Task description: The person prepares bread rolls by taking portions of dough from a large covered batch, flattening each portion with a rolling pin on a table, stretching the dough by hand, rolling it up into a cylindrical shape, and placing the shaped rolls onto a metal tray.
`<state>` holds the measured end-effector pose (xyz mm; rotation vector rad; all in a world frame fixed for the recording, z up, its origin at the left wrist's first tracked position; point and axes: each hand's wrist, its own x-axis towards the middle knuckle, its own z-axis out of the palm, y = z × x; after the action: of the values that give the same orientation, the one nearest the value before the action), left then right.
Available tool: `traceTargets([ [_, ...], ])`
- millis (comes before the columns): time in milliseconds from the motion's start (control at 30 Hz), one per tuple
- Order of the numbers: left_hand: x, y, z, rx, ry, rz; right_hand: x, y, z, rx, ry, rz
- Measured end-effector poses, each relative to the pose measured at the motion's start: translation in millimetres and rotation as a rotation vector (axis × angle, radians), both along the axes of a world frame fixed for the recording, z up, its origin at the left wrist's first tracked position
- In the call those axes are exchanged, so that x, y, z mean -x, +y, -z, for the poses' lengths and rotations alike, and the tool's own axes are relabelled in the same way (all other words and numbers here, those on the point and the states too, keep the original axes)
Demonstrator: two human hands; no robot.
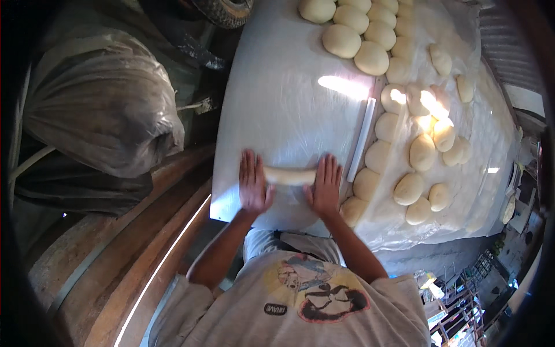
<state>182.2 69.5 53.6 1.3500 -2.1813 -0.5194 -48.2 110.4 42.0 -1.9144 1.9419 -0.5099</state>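
Observation:
A pale roll of dough (pixel 290 176) lies crosswise on the smooth metal worktop (pixel 277 110), near its front edge. Flat over the left end of the roll rests my left hand (pixel 253 182), fingers stretched forward. My right hand (pixel 325 185) presses on the other end in the same way, palm down and fingers straight. Between the two hands the middle of the roll shows; its ends are hidden beneath my palms. Just right of my right hand a slim white rod (pixel 362 139) lies lengthwise on the worktop.
Round dough balls (pixel 350 36) stand in rows at the far side and along the right. Beyond the rod, clear plastic sheeting (pixel 462 191) spreads with several more dough pieces (pixel 423 151) on it. A large plastic-covered bundle (pixel 104 104) and a tyre (pixel 228 10) are at the left.

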Motion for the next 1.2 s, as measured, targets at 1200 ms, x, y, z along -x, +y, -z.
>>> traceTargets([
  [1200,36.1,-9.7,-2.8,-0.34,0.617,-0.164,-2.4,132.6,-184.2,-0.129,-0.609,-0.198],
])
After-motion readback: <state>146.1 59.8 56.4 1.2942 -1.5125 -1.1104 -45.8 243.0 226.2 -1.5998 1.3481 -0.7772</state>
